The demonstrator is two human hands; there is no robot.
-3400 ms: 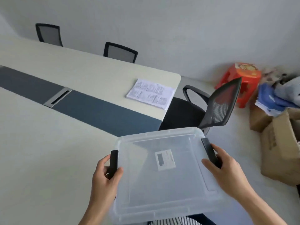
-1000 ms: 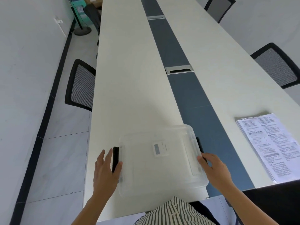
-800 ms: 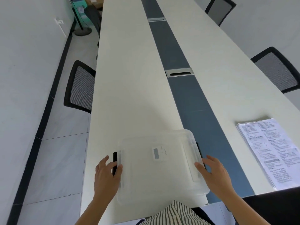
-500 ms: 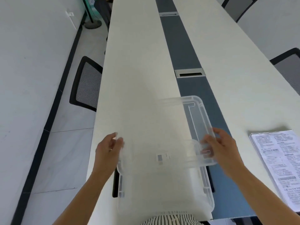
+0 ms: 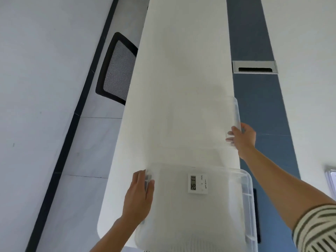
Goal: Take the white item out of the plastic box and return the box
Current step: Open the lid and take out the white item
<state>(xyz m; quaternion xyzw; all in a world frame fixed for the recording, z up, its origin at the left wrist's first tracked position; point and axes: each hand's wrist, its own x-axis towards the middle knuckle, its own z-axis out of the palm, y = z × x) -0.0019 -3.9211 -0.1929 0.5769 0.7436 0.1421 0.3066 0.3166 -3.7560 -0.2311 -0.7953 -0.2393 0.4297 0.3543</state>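
The clear plastic box (image 5: 247, 202) stands open on the near end of the long white table (image 5: 181, 70). Inside it lies the white item (image 5: 197, 184), a small flat digital display with dark digits. The clear lid (image 5: 234, 113) is off the box and held over the table just beyond it. My left hand (image 5: 139, 194) grips the lid's near left corner by the box's left rim. My right hand (image 5: 241, 136) is stretched forward and grips the lid's right edge.
A dark blue strip (image 5: 258, 115) runs down the table's middle, with a metal cable hatch (image 5: 254, 67) set in it. A black mesh chair (image 5: 116, 70) stands at the table's left side. The corner of a paper stack (image 5: 331, 176) shows at the right edge.
Both hands lifted the lid off the box and carried it forward over the table. The white item inside is now uncovered. The camera has leaned in closer.
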